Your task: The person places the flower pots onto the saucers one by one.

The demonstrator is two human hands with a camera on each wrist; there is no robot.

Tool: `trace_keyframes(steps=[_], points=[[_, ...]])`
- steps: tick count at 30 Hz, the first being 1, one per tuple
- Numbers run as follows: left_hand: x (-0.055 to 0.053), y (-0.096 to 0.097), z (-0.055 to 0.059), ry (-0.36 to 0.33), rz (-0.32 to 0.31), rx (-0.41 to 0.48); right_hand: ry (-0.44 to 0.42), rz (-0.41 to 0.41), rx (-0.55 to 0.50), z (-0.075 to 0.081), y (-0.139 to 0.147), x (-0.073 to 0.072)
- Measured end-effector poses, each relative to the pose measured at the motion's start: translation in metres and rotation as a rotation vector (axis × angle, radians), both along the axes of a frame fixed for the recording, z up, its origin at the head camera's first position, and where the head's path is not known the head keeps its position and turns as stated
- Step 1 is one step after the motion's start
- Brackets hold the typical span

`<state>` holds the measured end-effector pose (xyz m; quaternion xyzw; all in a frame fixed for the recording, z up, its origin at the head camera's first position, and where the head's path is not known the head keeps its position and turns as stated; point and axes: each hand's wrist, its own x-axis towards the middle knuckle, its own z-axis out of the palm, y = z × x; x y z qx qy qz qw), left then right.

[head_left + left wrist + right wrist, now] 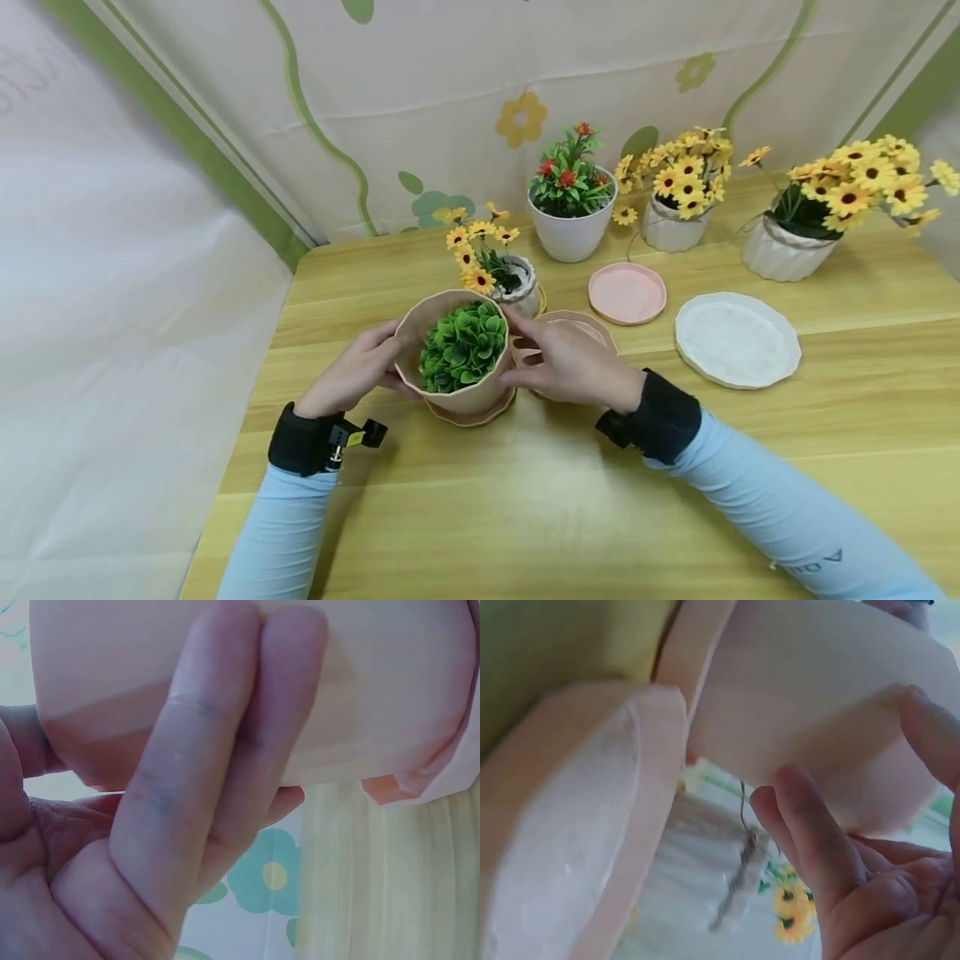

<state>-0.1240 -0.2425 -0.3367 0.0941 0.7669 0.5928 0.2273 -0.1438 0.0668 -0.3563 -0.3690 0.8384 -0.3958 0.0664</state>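
Note:
A peach flowerpot (pixel 468 402) with a wavy rim holds a round green leafy plant (pixel 462 347). Under it lies a matching saucer (pixel 474 417), its edge visible below the pot. My left hand (pixel 354 367) grips the pot's left side; in the left wrist view its fingers (pixel 187 742) lie along the pot wall. From the other side my right hand (pixel 566 358) holds the pot, thumb and fingers spread along the wall. The right wrist view has the right fingertips (pixel 795 787) against the lower-looking side of the pot (pixel 810 697). A second peach saucer (pixel 573 318) lies partly hidden beneath the right hand.
Just behind the pot stands a small white pot (pixel 525 300) of yellow flowers. Farther back are a white pot (pixel 572 237) with red flowers and two more yellow-flowered pots (pixel 675 229). A pink saucer (pixel 627 293) and a larger white saucer (pixel 738 340) lie to the right.

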Motion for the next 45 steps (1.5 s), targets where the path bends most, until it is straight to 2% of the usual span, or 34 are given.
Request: trace_keyframes(steps=[2, 6, 10, 12, 15, 20, 23, 29, 32, 35, 38, 43, 45], points=[[0.001, 0.0, 0.001, 0.005, 0.0, 0.017, -0.007, -0.007, -0.002, 0.006, 0.007, -0.001], [0.002, -0.002, 0.003, 0.025, 0.008, 0.024, 0.051, -0.054, -0.055, 0.022, 0.026, -0.008], [0.003, -0.004, 0.004, 0.053, 0.041, -0.007, 0.061, -0.194, -0.069, 0.041, 0.048, -0.026], [0.003, -0.005, 0.005, 0.063, 0.061, -0.025, 0.018, -0.277, -0.053, 0.049, 0.06, -0.039], [0.003, -0.005, 0.006, 0.069, 0.084, -0.043, -0.112, -0.383, -0.06, 0.055, 0.077, -0.062], [0.004, -0.005, 0.006, 0.064, 0.103, -0.059, -0.34, -0.479, -0.108, 0.05, 0.095, -0.099], [0.005, -0.005, 0.006, 0.064, 0.103, -0.063, -0.413, -0.511, -0.129, 0.043, 0.097, -0.114], [0.007, -0.006, 0.006, 0.101, 0.102, -0.096, -0.467, -0.573, -0.148, 0.036, 0.092, -0.135], [0.012, -0.005, 0.012, 0.181, 0.122, -0.165, -0.452, -0.603, -0.133, 0.034, 0.09, -0.143], [0.02, 0.001, 0.022, 0.3, 0.152, -0.248, -0.436, -0.63, -0.116, 0.032, 0.089, -0.149], [0.028, 0.01, 0.033, 0.422, 0.17, -0.303, -0.456, -0.651, -0.121, 0.031, 0.089, -0.152], [0.04, 0.03, 0.048, 0.557, 0.193, -0.312, -0.506, -0.665, -0.127, 0.032, 0.085, -0.153], [0.048, 0.04, 0.052, 0.637, 0.185, -0.296, -0.529, -0.669, -0.124, 0.034, 0.083, -0.153]])
